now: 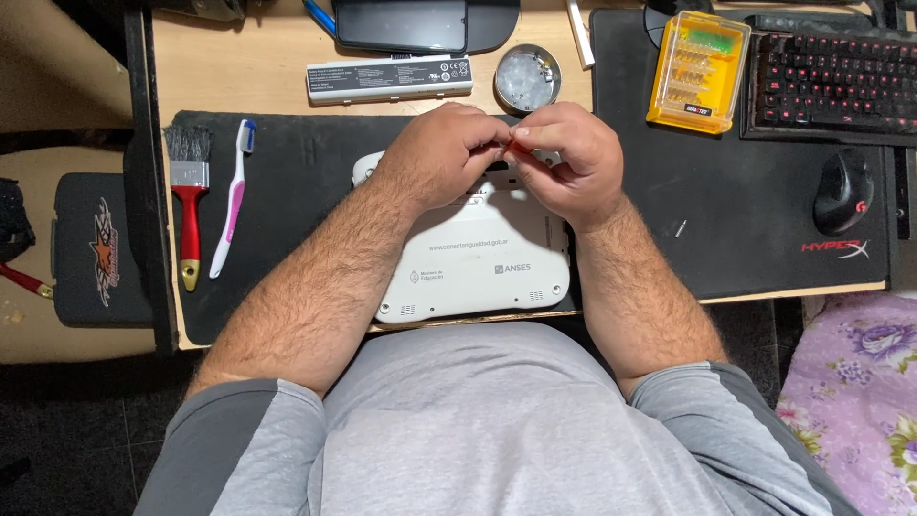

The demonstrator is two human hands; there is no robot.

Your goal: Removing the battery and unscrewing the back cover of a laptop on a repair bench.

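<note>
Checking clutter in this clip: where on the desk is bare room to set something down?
Bare mat lies between the toothbrush and the white laptop, and between the laptop and the mouse, bar one small screw. The back edge is crowded: battery, round tin, yellow bit case, keyboard.

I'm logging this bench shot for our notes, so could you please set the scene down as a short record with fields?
Left hand: left hand raised over the white device, fingertips meeting the right hand's
Right hand: right hand pinching a small orange-red item, too small to identify
Under hands: white device, underside up, on a black mat
Left of device: red-handled brush and pink-white toothbrush
Behind: grey battery pack, round metal tin
Right: yellow bit case, keyboard, black mouse
</note>
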